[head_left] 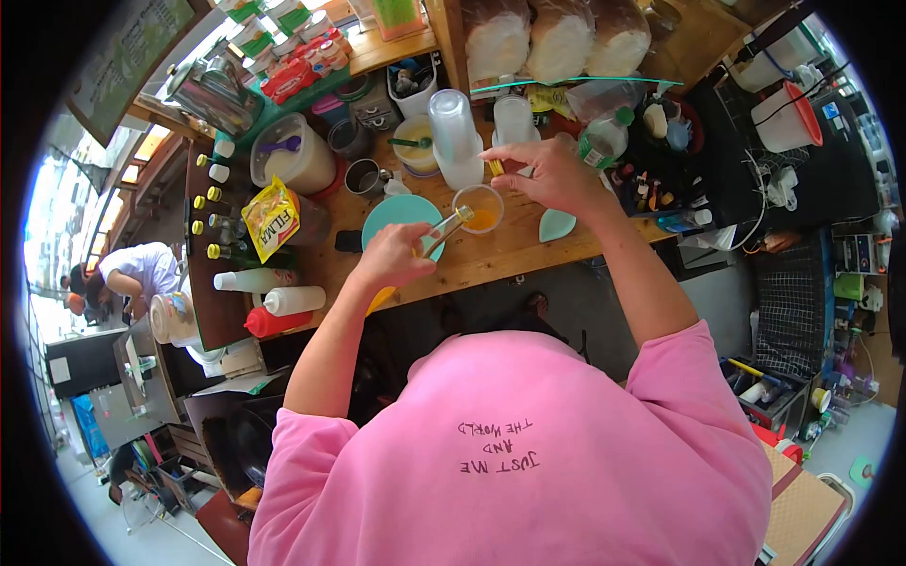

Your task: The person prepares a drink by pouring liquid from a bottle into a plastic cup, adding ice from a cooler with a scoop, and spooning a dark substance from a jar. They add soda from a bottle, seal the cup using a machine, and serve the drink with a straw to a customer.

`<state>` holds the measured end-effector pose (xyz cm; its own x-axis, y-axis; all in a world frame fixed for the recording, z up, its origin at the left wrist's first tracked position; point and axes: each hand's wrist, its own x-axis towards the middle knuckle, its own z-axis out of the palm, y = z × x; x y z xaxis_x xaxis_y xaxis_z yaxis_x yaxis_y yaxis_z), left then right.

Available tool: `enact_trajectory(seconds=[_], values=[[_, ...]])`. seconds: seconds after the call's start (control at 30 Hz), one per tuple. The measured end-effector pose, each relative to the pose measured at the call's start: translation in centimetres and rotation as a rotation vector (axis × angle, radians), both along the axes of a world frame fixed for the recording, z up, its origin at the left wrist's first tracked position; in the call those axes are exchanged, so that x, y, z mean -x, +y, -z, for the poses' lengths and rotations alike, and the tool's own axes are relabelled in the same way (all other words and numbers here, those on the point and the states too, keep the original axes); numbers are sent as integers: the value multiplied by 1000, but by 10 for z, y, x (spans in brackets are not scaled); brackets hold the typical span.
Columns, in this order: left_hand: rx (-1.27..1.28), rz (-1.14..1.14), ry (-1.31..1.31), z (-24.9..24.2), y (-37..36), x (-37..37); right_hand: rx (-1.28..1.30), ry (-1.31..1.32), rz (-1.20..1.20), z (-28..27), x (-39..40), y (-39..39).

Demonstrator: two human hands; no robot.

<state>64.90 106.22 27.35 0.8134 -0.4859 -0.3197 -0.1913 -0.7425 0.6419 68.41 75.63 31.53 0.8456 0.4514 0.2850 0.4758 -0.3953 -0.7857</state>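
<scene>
My left hand [392,255] is wrapped round a small clear glass bottle [442,234], tilted with its mouth at the rim of a clear plastic cup [481,196]. Orange-yellow liquid shows in the cup, which stands on the wooden counter. Between the fingertips of my right hand [552,174] is a yellow bottle cap [495,168], held just above the cup. A round turquoise plate or lid [392,209] lies partly under my left hand. Behind the cup rises a tall stack of clear plastic cups [456,137].
Along the left stand yellow-capped bottles [213,193], squeeze bottles [294,300], a yellow packet [271,219] and a tub with a purple scoop [307,165]. A metal cup [362,177] sits behind the plate. To the right are a green-capped bottle [604,141] and a mint-green dish [557,224].
</scene>
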Motion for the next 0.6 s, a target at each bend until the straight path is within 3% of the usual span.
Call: enact_trajectory(seconds=[0.07,0.17,0.37,0.6], values=[[-196,-18,-68,8,-2,1,68,93,35,9,1,-8],[-264,-12,-75,17,-1,0,93,136,43,31,7,-9],[-339,-20,-69,14,-10,-1,-23,300,101,85,18,-3],[-375,-9,-118,18,-13,-5,-27,264,157,116,23,6]])
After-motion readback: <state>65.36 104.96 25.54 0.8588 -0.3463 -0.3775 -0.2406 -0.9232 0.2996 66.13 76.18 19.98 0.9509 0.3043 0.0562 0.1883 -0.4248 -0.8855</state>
